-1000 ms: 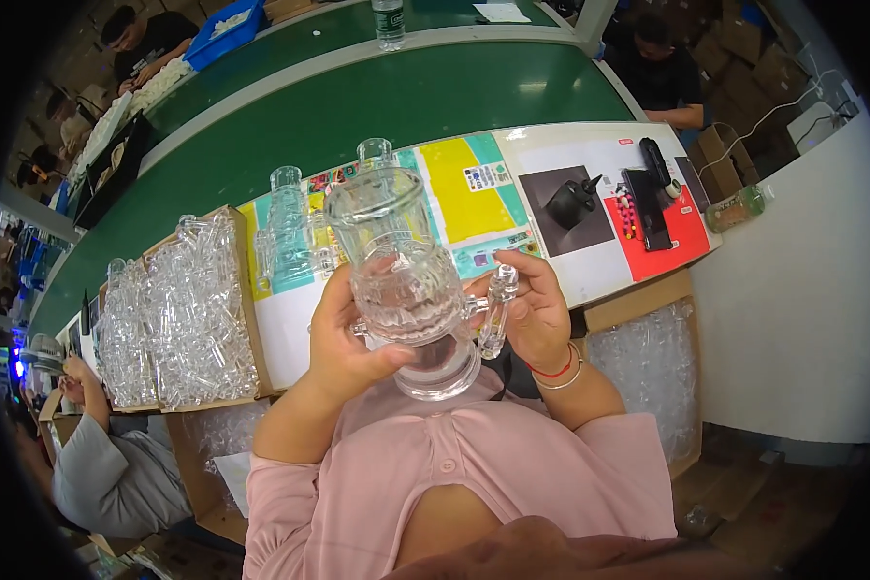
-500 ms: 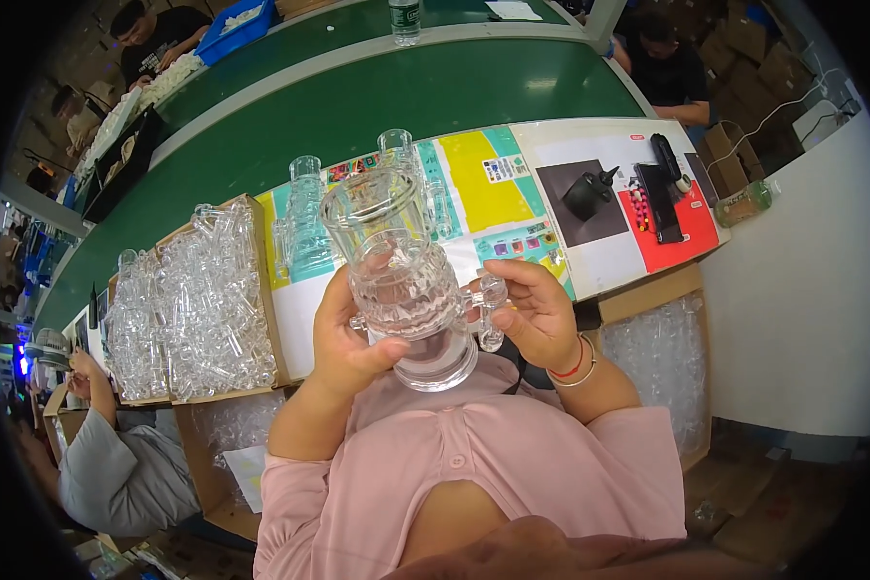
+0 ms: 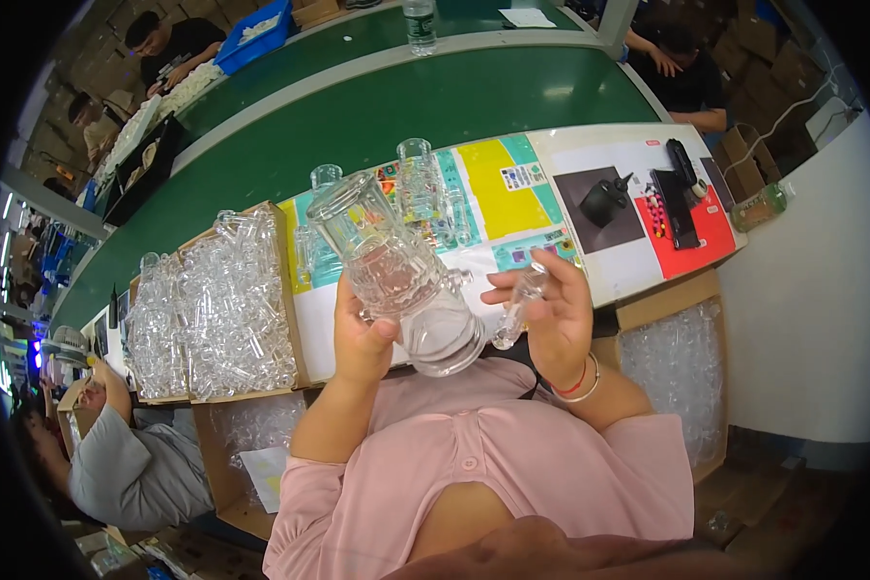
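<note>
My left hand (image 3: 362, 336) is closed round a clear, faceted mug body (image 3: 396, 275), tilted with its wide rim toward the upper left. A short clear stub sticks out on the body's right side. Between the thumb and fingers of my right hand (image 3: 563, 324) is a slim clear handle piece (image 3: 522, 304), a small gap away from that stub. Beyond them on the table stand two similar clear mugs; the right mug (image 3: 416, 179) shows well, while the left mug (image 3: 326, 178) is partly hidden by the one I hold.
On the left, a cardboard box (image 3: 290, 290) is heaped with clear parts. A black squeeze bottle (image 3: 604, 200) and black phone-like slab (image 3: 675, 208) lie right on printed sheets. Another box of clear parts (image 3: 677, 377) sits below right. Co-workers sit left and across the green table (image 3: 512, 92).
My right hand has drawn the handle piece away from the mug body to the right, leaving a gap. The mug body has tipped further to the left in my left hand.
</note>
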